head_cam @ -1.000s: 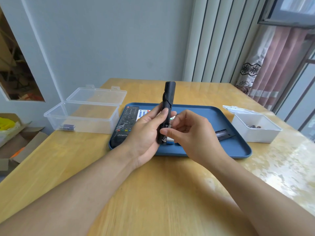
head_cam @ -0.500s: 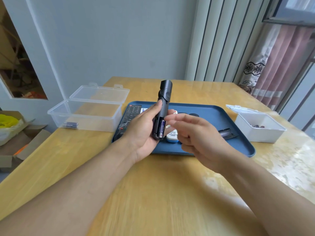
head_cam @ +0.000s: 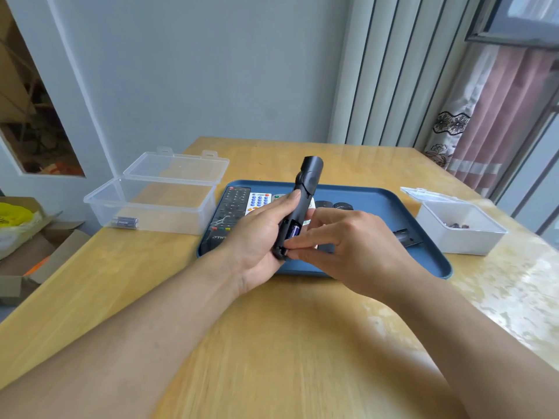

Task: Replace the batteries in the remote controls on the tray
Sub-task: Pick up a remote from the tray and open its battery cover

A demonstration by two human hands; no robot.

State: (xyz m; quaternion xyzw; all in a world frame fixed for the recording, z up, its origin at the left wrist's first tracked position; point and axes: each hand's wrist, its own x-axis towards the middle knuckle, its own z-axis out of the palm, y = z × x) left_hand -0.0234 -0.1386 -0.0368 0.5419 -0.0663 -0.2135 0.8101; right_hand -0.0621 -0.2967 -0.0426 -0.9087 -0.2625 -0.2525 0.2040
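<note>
Above the near edge of the blue tray (head_cam: 423, 269), the left hand (head_cam: 257, 240) grips a slim black remote (head_cam: 304, 195), probably light, rigid and smooth, best held mid-body. Its open bay faces the right hand (head_cam: 348, 243), whose fingertips (head_cam: 292, 244) pinch at the purple battery (head_cam: 294, 230), likely slippery.

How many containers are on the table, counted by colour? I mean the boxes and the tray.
Clear box: 1
White box: 1
Blue tray: 1
Total: 3
</note>
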